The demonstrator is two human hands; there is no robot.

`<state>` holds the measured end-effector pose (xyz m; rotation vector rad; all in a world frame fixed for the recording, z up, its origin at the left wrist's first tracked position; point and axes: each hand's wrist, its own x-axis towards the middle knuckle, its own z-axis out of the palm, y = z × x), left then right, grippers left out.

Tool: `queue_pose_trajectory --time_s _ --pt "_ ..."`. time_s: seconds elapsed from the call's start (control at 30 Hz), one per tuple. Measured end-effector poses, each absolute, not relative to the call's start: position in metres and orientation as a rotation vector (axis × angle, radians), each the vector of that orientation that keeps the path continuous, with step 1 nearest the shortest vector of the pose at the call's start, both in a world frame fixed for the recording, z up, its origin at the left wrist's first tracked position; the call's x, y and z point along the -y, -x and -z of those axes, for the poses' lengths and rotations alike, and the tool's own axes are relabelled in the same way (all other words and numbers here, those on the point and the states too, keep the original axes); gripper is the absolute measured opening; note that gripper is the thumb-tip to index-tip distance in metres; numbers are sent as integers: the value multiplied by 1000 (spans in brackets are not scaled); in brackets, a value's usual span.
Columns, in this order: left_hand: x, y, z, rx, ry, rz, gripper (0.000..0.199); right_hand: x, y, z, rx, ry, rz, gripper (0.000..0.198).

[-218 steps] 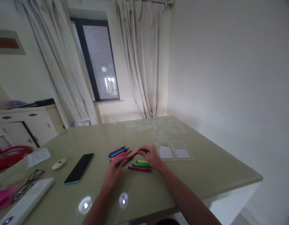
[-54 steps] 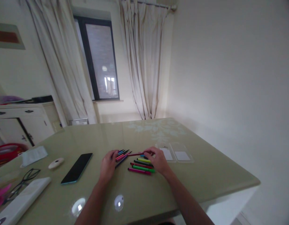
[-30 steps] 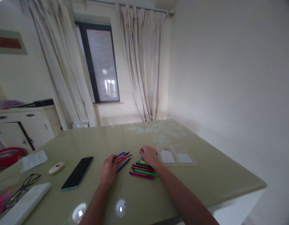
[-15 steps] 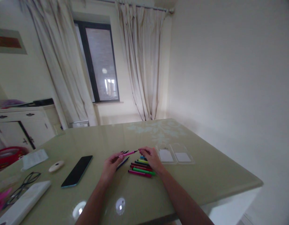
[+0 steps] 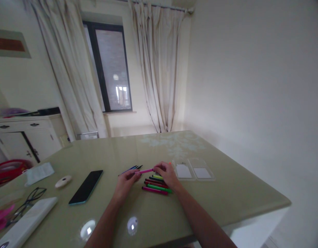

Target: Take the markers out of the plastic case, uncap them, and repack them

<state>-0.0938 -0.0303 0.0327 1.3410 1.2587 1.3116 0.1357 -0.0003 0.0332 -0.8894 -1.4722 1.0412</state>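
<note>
A pink marker (image 5: 147, 171) is held level above the table between my two hands. My left hand (image 5: 126, 183) pinches its left end. My right hand (image 5: 168, 175) has its fingertips closed around the right end, where a dark band shows. Just below lie several capped markers side by side, among them a magenta marker (image 5: 155, 191) nearest me and a green marker (image 5: 159, 187); my right hand hides some of their ends. Behind my left fingers are several dark slim pens (image 5: 131, 168), partly covered.
An opened clear plastic case (image 5: 211, 175) with white inserts lies right of my hands. To the left are a black phone (image 5: 86, 187), a whitish oval object (image 5: 63, 181), glasses (image 5: 27, 201), a long white object (image 5: 30, 220) and a face mask (image 5: 40, 173). A wall (image 5: 252, 103) borders the table's right side.
The pink marker's exposed dark tip is now covered as its right end meets my right fingers. My left hand has moved right, and the dark pens behind it show more.
</note>
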Motion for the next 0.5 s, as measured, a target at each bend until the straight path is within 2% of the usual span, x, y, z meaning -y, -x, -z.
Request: queue_pose_trajectory --time_s 0.33,0.5 --pt "29 89 -28 -1353 -1577 -1288 55 9 -133 -44 1574 964 -898 20" --pt "31 93 -26 -1542 -1852 -1237 44 19 -155 -55 1636 1103 -661 18"
